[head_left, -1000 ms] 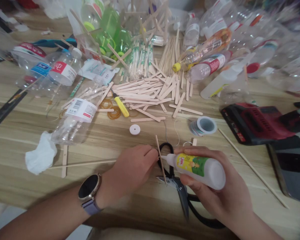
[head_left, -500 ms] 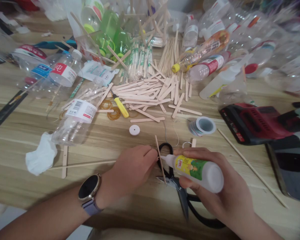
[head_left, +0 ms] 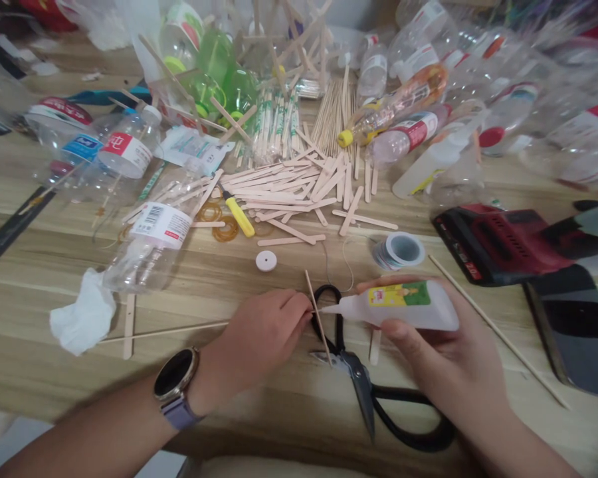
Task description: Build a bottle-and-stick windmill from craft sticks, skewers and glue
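Observation:
My left hand (head_left: 262, 345) is closed round a thin wooden skewer (head_left: 179, 330), whose long end sticks out to the left. Just past its fingertips a craft stick (head_left: 319, 322) stands nearly edge-on, across the skewer's line; whether the fingers touch it is hidden. My right hand (head_left: 453, 365) grips a white glue bottle (head_left: 403, 307) with a yellow and green label. The bottle lies almost level, its nozzle pointing left with the tip at the craft stick. Under both lie black-handled scissors (head_left: 361, 385), blades apart on the table.
Ahead lies a heap of craft sticks (head_left: 289, 186) beside a yellow-handled tool (head_left: 239, 214) and rubber bands. A white disc (head_left: 266, 261) and a wire spool (head_left: 401, 251) sit nearer. Plastic bottles (head_left: 147, 229) crowd left and back; a red power tool (head_left: 488, 242) and a phone (head_left: 573, 325) stand right.
The glue bottle has swung to lie flatter, its base moving up and right, with the nozzle tip still by the craft stick. My left hand has barely moved.

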Demonstrator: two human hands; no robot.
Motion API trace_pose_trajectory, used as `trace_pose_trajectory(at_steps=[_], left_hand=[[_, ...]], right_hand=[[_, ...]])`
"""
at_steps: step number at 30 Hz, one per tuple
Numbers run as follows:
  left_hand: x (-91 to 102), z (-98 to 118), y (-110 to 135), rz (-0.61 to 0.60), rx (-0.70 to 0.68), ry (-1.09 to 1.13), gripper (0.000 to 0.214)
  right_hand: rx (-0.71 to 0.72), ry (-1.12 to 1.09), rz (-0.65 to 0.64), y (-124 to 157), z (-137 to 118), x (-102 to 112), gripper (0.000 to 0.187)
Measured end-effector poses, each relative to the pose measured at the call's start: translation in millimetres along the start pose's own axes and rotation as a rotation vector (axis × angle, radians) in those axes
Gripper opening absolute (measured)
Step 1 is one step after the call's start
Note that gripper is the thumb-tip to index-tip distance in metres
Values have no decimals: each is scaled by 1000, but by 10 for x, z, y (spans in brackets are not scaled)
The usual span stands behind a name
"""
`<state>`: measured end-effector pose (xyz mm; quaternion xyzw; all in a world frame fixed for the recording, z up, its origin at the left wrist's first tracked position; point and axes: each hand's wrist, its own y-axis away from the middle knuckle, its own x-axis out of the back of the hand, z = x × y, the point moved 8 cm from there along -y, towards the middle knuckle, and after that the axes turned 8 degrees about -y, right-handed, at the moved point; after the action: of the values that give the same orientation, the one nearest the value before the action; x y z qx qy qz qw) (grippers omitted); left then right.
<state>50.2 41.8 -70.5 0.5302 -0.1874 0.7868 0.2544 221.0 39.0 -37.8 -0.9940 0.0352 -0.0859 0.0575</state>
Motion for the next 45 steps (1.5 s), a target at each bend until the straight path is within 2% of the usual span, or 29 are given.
trace_pose_trajectory(at_steps=[4,11,19,25,30,35,40,45], left_hand=[[-2,-2,2,4,-9,-10,28],[9,7,0,12,-19,-16,26],[-6,8,5,-10,-16,-26,24],[-24,10,-2,-33,-20,-30,23],[-21,13,0,-32,-20,-37,23],[-15,20,-1,-18,-32,-40,24],[-28,13,5,-21,-24,-22,23],[-36,19,10,-16,-39,-44,21]], right_hand=[[16,-17,41,3,7,50,29],[47,50,-20,63,-18,-4,30],[143,242,-85,73,-99,-63,33],[171,222,-37,105,-109,-16,37],[242,333,-126,103,-133,-97,36],[236,317,-66,123,-151,-23,38],[270,360,-154,133,-190,-119,34],[225,299,-74,121,-178,-44,35]])
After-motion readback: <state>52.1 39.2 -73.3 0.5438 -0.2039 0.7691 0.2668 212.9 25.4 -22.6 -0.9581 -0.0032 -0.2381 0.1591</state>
